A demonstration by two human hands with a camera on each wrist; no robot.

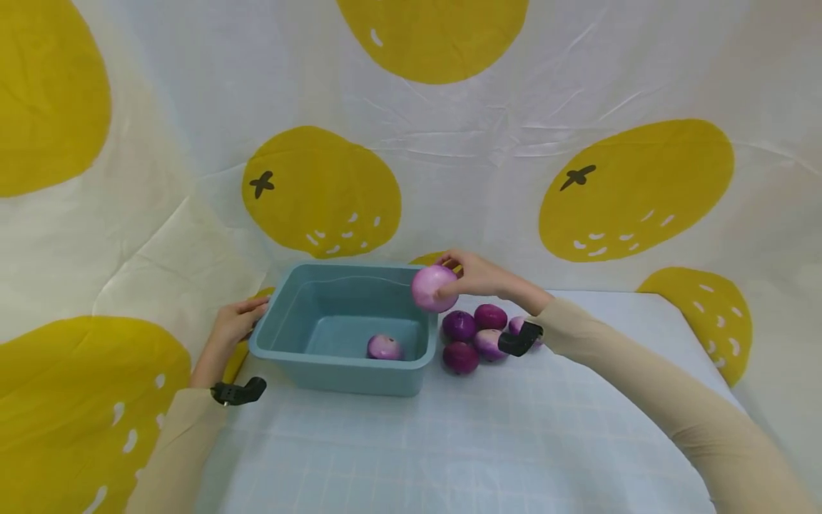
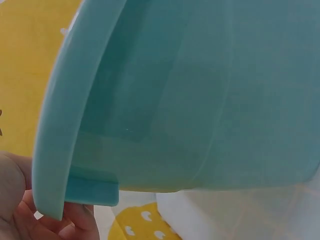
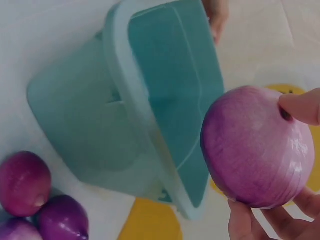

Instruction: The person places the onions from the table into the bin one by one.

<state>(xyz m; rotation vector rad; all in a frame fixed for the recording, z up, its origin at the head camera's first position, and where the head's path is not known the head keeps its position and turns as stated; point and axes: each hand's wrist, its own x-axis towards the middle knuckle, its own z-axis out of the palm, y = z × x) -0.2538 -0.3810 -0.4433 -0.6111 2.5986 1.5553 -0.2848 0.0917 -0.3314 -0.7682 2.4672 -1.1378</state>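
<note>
A pale purple onion (image 1: pixel 429 290) is held by my right hand (image 1: pixel 474 274) above the right rim of a blue-green plastic tub (image 1: pixel 359 380). In the right wrist view, thumb and fingers grip this onion (image 3: pixel 255 145) from opposite sides. My left hand (image 1: pixel 236 321) is at the tub's left end; in the left wrist view its fingers (image 2: pixel 80 220) curl around the rim (image 2: pixel 52 150) there. Inside the tub, near the front right corner, lies another onion (image 1: pixel 384 348).
Several red onions (image 1: pixel 461 358) sit grouped on the table right of the tub, partly behind the right wrist's black camera (image 1: pixel 521 338). A pale checked cloth (image 1: pixel 359 457) covers the table. Behind hangs a white sheet (image 1: pixel 462 193) printed with yellow fruit.
</note>
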